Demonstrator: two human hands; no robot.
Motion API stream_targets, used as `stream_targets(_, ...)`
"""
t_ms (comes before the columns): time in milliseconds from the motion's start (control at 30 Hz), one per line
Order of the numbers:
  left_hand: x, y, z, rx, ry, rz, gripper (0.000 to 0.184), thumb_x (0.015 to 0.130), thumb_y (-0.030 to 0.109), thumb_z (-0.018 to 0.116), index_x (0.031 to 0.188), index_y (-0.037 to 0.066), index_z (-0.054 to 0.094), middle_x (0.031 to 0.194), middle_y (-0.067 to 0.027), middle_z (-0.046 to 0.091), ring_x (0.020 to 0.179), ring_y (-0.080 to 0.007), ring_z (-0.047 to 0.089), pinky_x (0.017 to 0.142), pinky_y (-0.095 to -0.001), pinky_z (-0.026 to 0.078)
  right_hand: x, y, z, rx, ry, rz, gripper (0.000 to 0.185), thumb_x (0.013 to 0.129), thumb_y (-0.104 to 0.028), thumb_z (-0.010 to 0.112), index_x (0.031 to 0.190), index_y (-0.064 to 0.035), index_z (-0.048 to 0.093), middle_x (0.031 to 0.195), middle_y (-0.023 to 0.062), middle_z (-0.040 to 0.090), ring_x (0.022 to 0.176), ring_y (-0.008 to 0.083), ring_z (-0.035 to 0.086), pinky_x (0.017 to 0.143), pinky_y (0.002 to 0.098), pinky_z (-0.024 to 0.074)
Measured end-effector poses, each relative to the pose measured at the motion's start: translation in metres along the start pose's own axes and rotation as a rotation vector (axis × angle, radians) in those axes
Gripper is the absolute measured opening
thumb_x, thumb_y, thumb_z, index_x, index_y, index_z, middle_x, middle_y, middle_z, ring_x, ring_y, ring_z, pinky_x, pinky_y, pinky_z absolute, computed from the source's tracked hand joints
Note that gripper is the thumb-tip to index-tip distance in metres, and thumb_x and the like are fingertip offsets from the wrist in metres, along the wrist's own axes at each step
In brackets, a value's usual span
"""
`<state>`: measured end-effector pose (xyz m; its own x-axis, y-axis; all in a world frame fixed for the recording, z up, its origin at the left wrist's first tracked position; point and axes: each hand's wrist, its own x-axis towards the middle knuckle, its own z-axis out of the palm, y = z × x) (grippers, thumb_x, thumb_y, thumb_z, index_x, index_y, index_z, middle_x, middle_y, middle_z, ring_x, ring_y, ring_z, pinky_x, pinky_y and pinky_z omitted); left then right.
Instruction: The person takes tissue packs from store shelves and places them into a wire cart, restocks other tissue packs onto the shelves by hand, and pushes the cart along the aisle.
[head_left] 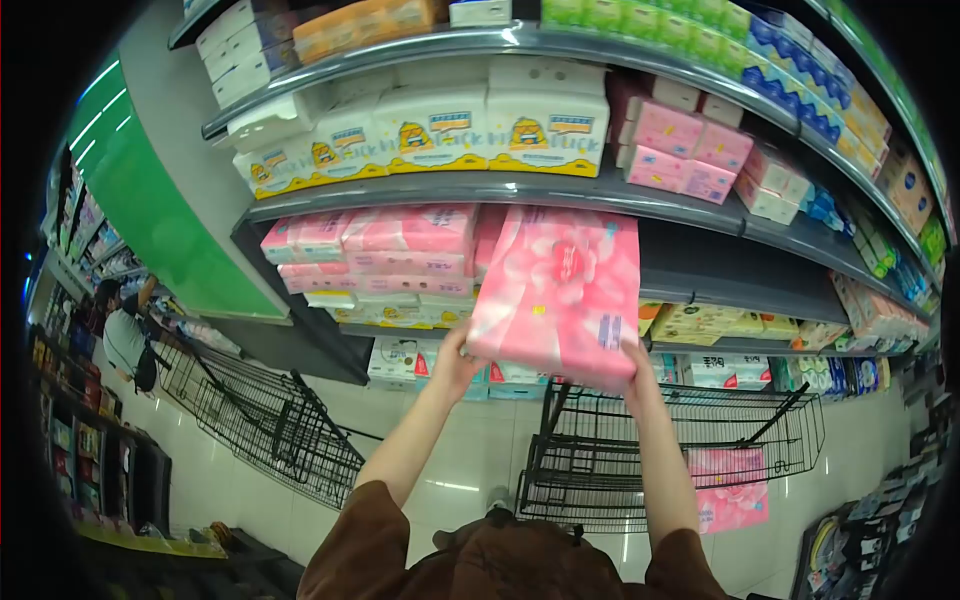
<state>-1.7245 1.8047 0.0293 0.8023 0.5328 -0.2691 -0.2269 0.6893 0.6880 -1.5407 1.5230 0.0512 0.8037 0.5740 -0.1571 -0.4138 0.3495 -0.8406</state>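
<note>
A large pink flower-printed tissue pack point(565, 290) is held up between both hands, tilted, its far end at the shelf with the pink packs. My left hand point(457, 362) grips its near left corner. At the near right corner, my right hand point(640, 378) is closed on the same pack. Stacked pink packs point(410, 245) sit on the shelf to its left. Below the held pack stands a black wire cart point(600, 440). Another pink flower-printed pack point(732, 488) shows at the lower right, partly behind the cart's wires.
White and yellow tissue packs point(440, 130) line the shelf above, with smaller pink packs point(690, 150) to the right. A second wire cart point(265, 420) stands at left. Beyond it is another person point(125, 335). Dark display racks point(105, 460) edge the lower left.
</note>
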Motion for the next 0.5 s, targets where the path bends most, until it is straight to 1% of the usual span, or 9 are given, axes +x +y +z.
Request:
stream_targets(33,0.003,0.004,-0.011,-0.097,0.056,0.084,0.055,0.093,0.030,0.063,0.138,0.005,0.042,0.128,-0.0104,0.056,0.119,-0.0251,0.057,0.097,-0.0402,0.051,0.029,0.005,0.007,0.047,0.015,0.020,0.058,0.092,-0.026,0.062,0.143,-0.0034,0.042,0.139,0.0125,0.051,0.127,0.0246,0.049,0.104,0.0382,0.0422)
stream_targets(67,-0.013,0.006,-0.004,-0.167,0.221,0.203,0.048,0.094,0.024,0.061,0.135,0.007,0.044,0.130,-0.0089,0.053,0.121,-0.0245,0.054,0.096,-0.0384,0.052,0.057,0.007,0.014,0.093,0.033,0.044,0.055,0.092,-0.028,0.062,0.140,-0.0038,0.046,0.138,0.0125,0.052,0.127,0.0249,0.050,0.102,0.0395,0.0441)
stream_targets(167,-0.077,-0.024,-0.008,0.185,0.079,0.153,0.044,0.096,0.024,0.057,0.133,0.006,0.044,0.135,-0.0103,0.050,0.121,-0.0266,0.053,0.103,-0.0368,0.047,0.132,-0.012,0.049,0.132,0.028,-0.004,0.049,0.093,-0.029,0.060,0.134,-0.0044,0.051,0.136,0.0124,0.053,0.128,0.0241,0.049,0.100,0.0413,0.0462)
stream_targets(233,-0.115,-0.044,-0.009,0.328,-0.184,-0.014,0.036,0.096,0.015,0.057,0.129,0.005,0.050,0.128,-0.0082,0.055,0.112,-0.0229,0.058,0.099,-0.0333,0.049,0.170,-0.010,0.049,0.213,-0.037,-0.087,0.047,0.093,-0.029,0.061,0.132,-0.0043,0.053,0.133,0.0113,0.055,0.126,0.0231,0.050,0.100,0.0414,0.0453)
stream_targets(300,-0.140,-0.045,0.007,0.662,-0.439,-0.025,0.025,0.094,0.007,0.058,0.120,0.004,0.058,0.120,-0.0068,0.061,0.105,-0.0200,0.061,0.092,-0.0333,0.051,0.180,0.004,0.054,0.294,-0.135,-0.127,0.044,0.094,-0.029,0.061,0.130,-0.0039,0.055,0.128,0.0095,0.058,0.122,0.0222,0.053,0.102,0.0416,0.0438)
stream_targets(367,-0.163,-0.010,0.044,0.729,-0.729,0.180,0.020,0.091,0.002,0.060,0.111,0.004,0.063,0.113,-0.0070,0.064,0.102,-0.0197,0.062,0.088,-0.0331,0.051,0.140,0.027,0.064,-0.051,0.120,-0.209,0.043,0.094,-0.025,0.061,0.129,-0.0013,0.054,0.128,0.0093,0.058,0.121,0.0215,0.053,0.102,0.0391,0.0436)
stream_targets(400,-0.171,0.009,0.061,0.758,-0.841,0.256,0.017,0.090,0.002,0.062,0.106,0.004,0.065,0.106,-0.0088,0.065,0.098,-0.0234,0.063,0.085,-0.0331,0.051,0.110,0.035,0.068,-0.225,0.254,-0.244,0.042,0.094,-0.022,0.061,0.129,0.0000,0.054,0.128,0.0092,0.057,0.121,0.0211,0.054,0.102,0.0379,0.0436)
stream_targets(467,-0.185,0.045,0.092,0.708,-1.031,0.303,0.016,0.089,0.002,0.063,0.104,0.004,0.065,0.100,-0.0076,0.066,0.092,-0.0265,0.064,0.079,-0.0338,0.052,0.027,0.055,0.056,-0.398,0.117,-0.346,0.040,0.095,-0.014,0.058,0.130,0.0030,0.052,0.126,0.0109,0.059,0.116,0.0213,0.057,0.100,0.0356,0.0449)
stream_targets(500,-0.188,0.057,0.109,0.664,-1.135,0.422,0.015,0.088,0.002,0.064,0.102,0.003,0.065,0.097,-0.0080,0.066,0.088,-0.0253,0.064,0.073,-0.0332,0.052,-0.021,0.064,0.047,-0.328,0.023,-0.267,0.032,0.095,-0.009,0.056,0.125,0.0033,0.057,0.118,0.0123,0.064,0.108,0.0213,0.062,0.098,0.0348,0.0465)
